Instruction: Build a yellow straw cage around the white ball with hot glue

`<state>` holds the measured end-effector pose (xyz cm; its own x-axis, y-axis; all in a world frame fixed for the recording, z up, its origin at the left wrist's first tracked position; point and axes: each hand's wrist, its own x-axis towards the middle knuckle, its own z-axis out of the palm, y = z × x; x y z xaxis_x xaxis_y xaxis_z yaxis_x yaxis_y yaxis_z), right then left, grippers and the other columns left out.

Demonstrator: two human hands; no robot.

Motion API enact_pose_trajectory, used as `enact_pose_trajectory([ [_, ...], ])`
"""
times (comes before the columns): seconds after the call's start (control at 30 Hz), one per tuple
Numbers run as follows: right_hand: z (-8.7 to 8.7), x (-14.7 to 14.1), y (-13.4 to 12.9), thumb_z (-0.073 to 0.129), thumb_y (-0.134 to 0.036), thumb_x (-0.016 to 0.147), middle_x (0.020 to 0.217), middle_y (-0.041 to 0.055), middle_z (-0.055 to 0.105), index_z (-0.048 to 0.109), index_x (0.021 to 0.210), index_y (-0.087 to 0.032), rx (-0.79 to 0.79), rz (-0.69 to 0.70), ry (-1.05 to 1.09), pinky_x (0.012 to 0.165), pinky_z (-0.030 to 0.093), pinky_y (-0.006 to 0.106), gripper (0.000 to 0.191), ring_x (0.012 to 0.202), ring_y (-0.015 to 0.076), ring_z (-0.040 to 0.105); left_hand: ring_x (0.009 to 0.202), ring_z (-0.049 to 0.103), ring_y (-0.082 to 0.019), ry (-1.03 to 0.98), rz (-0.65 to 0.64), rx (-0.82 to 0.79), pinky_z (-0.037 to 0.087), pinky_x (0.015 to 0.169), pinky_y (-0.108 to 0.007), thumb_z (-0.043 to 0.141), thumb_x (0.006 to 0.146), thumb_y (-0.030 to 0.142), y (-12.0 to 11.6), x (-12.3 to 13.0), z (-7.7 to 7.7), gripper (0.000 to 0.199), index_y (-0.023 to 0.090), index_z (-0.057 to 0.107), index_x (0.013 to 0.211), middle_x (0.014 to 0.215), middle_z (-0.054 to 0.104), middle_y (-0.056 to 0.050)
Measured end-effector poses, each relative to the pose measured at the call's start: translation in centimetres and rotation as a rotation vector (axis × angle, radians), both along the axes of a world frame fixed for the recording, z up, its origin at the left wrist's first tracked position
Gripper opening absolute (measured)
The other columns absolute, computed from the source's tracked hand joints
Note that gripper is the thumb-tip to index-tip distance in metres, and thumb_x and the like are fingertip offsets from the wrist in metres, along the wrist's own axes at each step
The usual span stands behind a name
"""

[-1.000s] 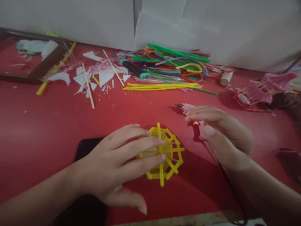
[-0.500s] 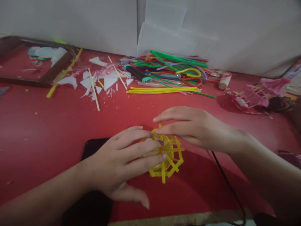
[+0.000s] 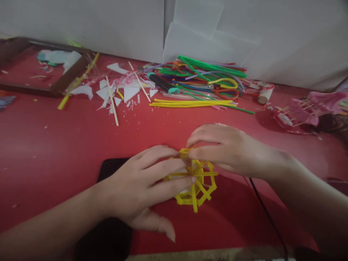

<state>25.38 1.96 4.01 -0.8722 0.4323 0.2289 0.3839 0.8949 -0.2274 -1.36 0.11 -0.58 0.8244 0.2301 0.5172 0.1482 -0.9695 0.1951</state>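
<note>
- Right hand (image 3: 228, 146): moved, within the last second, from the right side to the far rim of the yellow wheel-shaped frame (image 3: 205, 174); its fingers are bent and close together, and whether they grip anything cannot be told.
- Left hand (image 3: 136, 185): spread flat, fingertips on the middle of the yellow wheel-shaped frame, thumb held wide near the table's front.
- Yellow wheel-shaped frame: on the table before the person, between the hands; its right and near edges show, with spoke ends jutting past the rim.
- Black slab (image 3: 108, 237): under the left forearm, its far edge just left of the hand.
- Black cord (image 3: 258, 195): runs from beneath the right wrist toward the near edge.
- Red tabletop (image 3: 67, 145): stretches as open room between the frame and the yellow rods (image 3: 193, 103), and widely leftward, with small specks; a pale strip (image 3: 201, 253) borders it nearest the person.
- Back of the table: white scraps (image 3: 132, 93), coloured rods (image 3: 212, 65) and a cutter (image 3: 161, 83).
- Grey wall (image 3: 81, 25): rises behind, pale sheets (image 3: 195, 43) against it.
</note>
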Motion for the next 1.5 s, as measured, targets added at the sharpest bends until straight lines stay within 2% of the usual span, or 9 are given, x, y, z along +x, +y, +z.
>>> enact_pose_trajectory([
  [0.2, 0.0, 0.0, -0.4, 0.047, -0.014, 0.102, 0.112, 0.0072, 0.074, 0.069, 0.107, -0.017, -0.065, -0.071, -0.002, 0.091, 0.055, 0.038, 0.023, 0.106, 0.0224, 0.068, 0.117, 0.063, -0.028, 0.010, 0.016, 0.016, 0.048, 0.112, -0.046, 0.048, 0.095, 0.075, 0.0, -0.1, 0.0, 0.068, 0.018, 0.063, 0.128, 0.120, 0.071, -0.011],
  [0.37, 0.3, 0.0, -0.8, 0.053, -0.018, 0.100, 0.122, 0.0106, 0.071, 0.071, 0.110, -0.019, -0.099, -0.137, 0.030, 0.093, 0.055, 0.036, 0.021, 0.110, 0.0204, 0.067, 0.118, 0.062, -0.027, 0.021, 0.026, 0.039, 0.046, 0.114, -0.045, 0.046, 0.096, 0.074, -0.1, 0.0, 0.1, 0.067, 0.018, 0.063, 0.127, 0.121, 0.071, -0.011],
  [0.53, 0.3, 0.0, -1.0, 0.053, -0.022, 0.100, 0.117, 0.0128, 0.072, 0.072, 0.105, -0.015, -0.090, -0.164, 0.046, 0.090, 0.056, 0.036, 0.021, 0.104, 0.0208, 0.069, 0.119, 0.063, -0.027, 0.005, 0.018, 0.025, 0.043, 0.116, -0.045, 0.047, 0.095, 0.075, -0.1, -0.1, 0.0, 0.069, 0.017, 0.063, 0.129, 0.123, 0.073, -0.009],
  [0.73, -0.3, 0.1, -0.6, 0.049, -0.016, 0.102, 0.113, 0.0075, 0.077, 0.073, 0.110, -0.018, -0.133, -0.161, 0.075, 0.092, 0.055, 0.032, 0.025, 0.103, 0.0181, 0.071, 0.126, 0.062, -0.030, 0.010, -0.005, 0.013, 0.043, 0.117, -0.047, 0.059, 0.093, 0.068, -0.1, -0.3, -0.1, 0.066, 0.015, 0.061, 0.133, 0.129, 0.074, -0.007],
  [1.0, -0.4, 0.0, -0.8, 0.051, -0.021, 0.103, 0.109, 0.0063, 0.078, 0.073, 0.108, -0.020, -0.087, -0.196, 0.088, 0.087, 0.056, 0.033, 0.022, 0.099, 0.0193, 0.073, 0.121, 0.067, -0.029, 0.007, -0.005, 0.030, 0.043, 0.119, -0.044, 0.057, 0.093, 0.070, 0.1, -0.3, -0.2, 0.065, 0.018, 0.062, 0.132, 0.124, 0.077, -0.007],
  [1.2, -0.4, -0.1, -0.9, 0.052, -0.020, 0.102, 0.108, 0.0075, 0.078, 0.073, 0.105, -0.018, -0.065, -0.201, 0.089, 0.085, 0.057, 0.035, 0.021, 0.097, 0.0200, 0.074, 0.118, 0.068, -0.028, 0.013, 0.006, 0.025, 0.045, 0.117, -0.045, 0.056, 0.093, 0.070, 0.0, -0.3, -0.1, 0.066, 0.019, 0.059, 0.135, 0.121, 0.077, -0.008],
  [1.3, -0.3, -0.2, -1.4, 0.052, -0.022, 0.102, 0.117, 0.0099, 0.076, 0.072, 0.109, -0.017, -0.040, -0.253, 0.118, 0.090, 0.058, 0.036, 0.021, 0.106, 0.0213, 0.072, 0.120, 0.066, -0.029, -0.010, 0.016, 0.022, 0.046, 0.116, -0.047, 0.056, 0.093, 0.072, -0.1, -0.3, -0.1, 0.072, 0.014, 0.056, 0.135, 0.121, 0.075, -0.013],
  [1.43, -0.4, -0.3, -3.0, 0.057, -0.025, 0.100, 0.121, 0.0120, 0.073, 0.067, 0.119, -0.018, -0.001, -0.385, 0.208, 0.099, 0.056, 0.040, 0.023, 0.116, 0.0234, 0.069, 0.139, 0.052, -0.035, -0.057, 0.065, -0.046, 0.045, 0.118, -0.054, 0.062, 0.087, 0.075, -0.1, -0.2, -0.6, 0.090, 0.006, 0.045, 0.142, 0.137, 0.063, -0.025],
  [1.5, -0.7, -0.2, -4.2, 0.059, -0.029, 0.099, 0.122, 0.0126, 0.072, 0.063, 0.127, -0.020, -0.009, -0.472, 0.264, 0.103, 0.055, 0.044, 0.030, 0.118, 0.0256, 0.067, 0.140, 0.052, -0.037, -0.082, 0.078, -0.110, 0.048, 0.115, -0.056, 0.065, 0.085, 0.074, 0.0, -0.2, -0.9, 0.098, 0.005, 0.037, 0.149, 0.142, 0.058, -0.029],
])
